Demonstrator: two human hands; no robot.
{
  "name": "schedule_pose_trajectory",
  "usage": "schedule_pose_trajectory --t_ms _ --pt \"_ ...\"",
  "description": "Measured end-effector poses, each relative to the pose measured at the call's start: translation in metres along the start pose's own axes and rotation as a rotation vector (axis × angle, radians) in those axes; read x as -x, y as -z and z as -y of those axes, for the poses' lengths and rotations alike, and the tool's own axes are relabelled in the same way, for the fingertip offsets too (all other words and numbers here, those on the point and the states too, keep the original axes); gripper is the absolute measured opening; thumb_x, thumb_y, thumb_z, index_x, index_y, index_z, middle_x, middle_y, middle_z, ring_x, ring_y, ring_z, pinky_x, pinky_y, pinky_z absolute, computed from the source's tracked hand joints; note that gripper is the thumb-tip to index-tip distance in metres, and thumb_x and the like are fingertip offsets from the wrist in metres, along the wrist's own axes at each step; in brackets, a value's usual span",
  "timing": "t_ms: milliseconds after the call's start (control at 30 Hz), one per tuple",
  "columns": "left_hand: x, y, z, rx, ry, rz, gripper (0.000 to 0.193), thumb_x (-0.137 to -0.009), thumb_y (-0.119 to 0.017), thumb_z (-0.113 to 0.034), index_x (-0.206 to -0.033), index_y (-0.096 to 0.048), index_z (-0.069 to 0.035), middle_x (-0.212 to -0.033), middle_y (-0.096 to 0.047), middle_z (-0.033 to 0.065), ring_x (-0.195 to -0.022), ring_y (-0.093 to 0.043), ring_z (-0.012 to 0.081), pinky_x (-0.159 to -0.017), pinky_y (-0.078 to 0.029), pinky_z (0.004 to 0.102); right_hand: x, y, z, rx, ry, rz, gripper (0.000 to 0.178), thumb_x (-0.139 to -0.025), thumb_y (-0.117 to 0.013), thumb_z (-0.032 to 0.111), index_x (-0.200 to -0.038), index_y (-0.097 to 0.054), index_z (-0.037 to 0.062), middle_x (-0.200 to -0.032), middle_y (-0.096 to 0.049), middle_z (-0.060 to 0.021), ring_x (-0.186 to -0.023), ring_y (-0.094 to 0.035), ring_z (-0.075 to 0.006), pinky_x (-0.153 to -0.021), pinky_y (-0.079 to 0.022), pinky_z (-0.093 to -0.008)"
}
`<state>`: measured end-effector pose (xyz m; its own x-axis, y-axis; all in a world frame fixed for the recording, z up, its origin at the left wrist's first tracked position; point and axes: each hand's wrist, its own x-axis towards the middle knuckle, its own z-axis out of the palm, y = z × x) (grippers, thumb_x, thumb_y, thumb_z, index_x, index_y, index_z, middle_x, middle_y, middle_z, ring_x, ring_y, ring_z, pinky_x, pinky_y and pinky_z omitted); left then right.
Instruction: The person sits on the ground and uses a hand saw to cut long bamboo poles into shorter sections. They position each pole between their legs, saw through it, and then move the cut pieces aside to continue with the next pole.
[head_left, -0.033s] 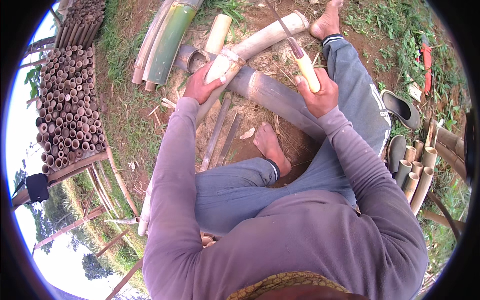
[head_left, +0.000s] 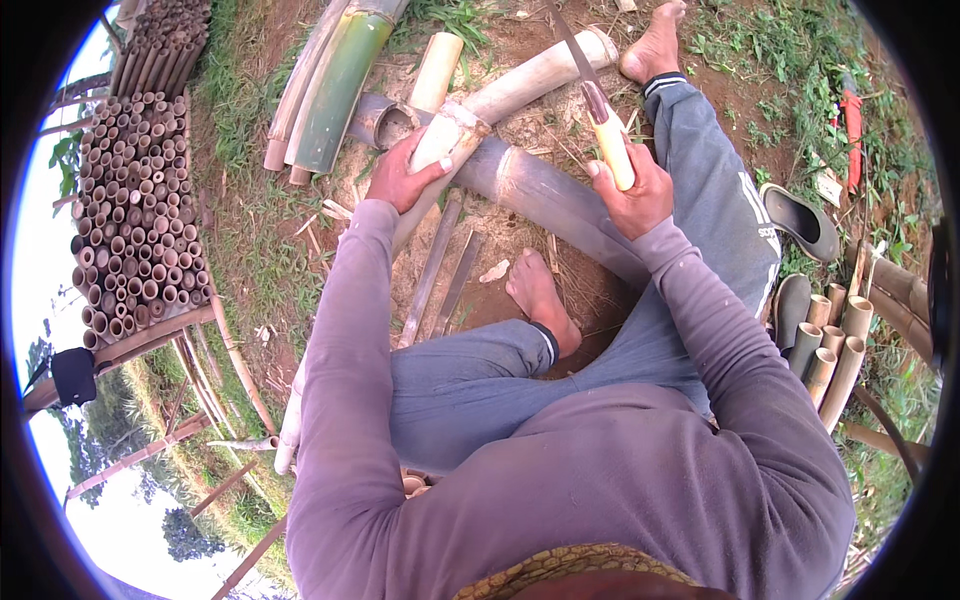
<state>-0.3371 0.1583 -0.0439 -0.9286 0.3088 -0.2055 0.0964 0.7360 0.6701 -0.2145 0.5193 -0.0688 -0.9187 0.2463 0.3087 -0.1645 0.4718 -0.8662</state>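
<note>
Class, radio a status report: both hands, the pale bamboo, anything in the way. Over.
Left hand gripping pale bamboo. Right hand closed around bladed tool. Pale bamboo crosses over dark bamboo. No obstruction evident at either hand.

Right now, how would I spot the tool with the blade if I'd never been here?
Find the outstretched grey-blue trouser leg, toward the upper right. Just left of it, the right hand grips the tool, pointing up the picture. Its pale yellow handle and narrow dark blade set it apart from the thick, round bamboo lengths nearby.
</note>
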Motion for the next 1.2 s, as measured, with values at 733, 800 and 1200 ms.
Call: schedule_pose_trajectory --t_ms 733,800,1200 --pt "-0.005 0.0 0.005 0.027 -0.018 0.01 0.085 -0.083 -0.083 -0.043 -0.151 -0.056 -0.003 -0.149 -0.061 0.0242 -0.14 -0.057 0.0372 -0.12 -0.041 0.0431 -0.189 -0.096 -0.082 0.992 0.104 0.62 0.064 -0.094 -0.068 0.025 -0.155 -0.049 0.0162 -0.156 -0.05 -0.012 -0.15 -0.043 -0.0336 -0.123 -0.03 -0.0626" --pt "-0.006 0.0 -0.001 0.04 -0.017 0.019 0.084 -0.083 -0.083 -0.043 -0.151 -0.056 -0.003 -0.148 -0.061 0.0238 -0.139 -0.057 0.0374 -0.12 -0.041 0.0434 -0.203 -0.092 -0.1 1.099 0.275 0.662 0.065 -0.096 -0.067 0.023 -0.157 -0.046 0.0173 -0.158 -0.048 -0.0122 -0.151 -0.042 -0.0338 -0.125 -0.027 -0.0644" --pt "-0.002 -0.003 0.015 -0.097 -0.118 -0.031 0.081 -0.086 -0.08 -0.041 -0.152 -0.053 -0.002 -0.143 -0.062 0.0263 -0.135 -0.058 0.0416 -0.116 -0.044 0.046 -0.196 -0.032 -0.038 1.248 0.717 0.769 0.069 -0.072 -0.091 0.035 -0.127 -0.06 0.0077 -0.125 -0.064 -0.0135 -0.122 -0.064 -0.0328 -0.11 -0.043 -0.0646"
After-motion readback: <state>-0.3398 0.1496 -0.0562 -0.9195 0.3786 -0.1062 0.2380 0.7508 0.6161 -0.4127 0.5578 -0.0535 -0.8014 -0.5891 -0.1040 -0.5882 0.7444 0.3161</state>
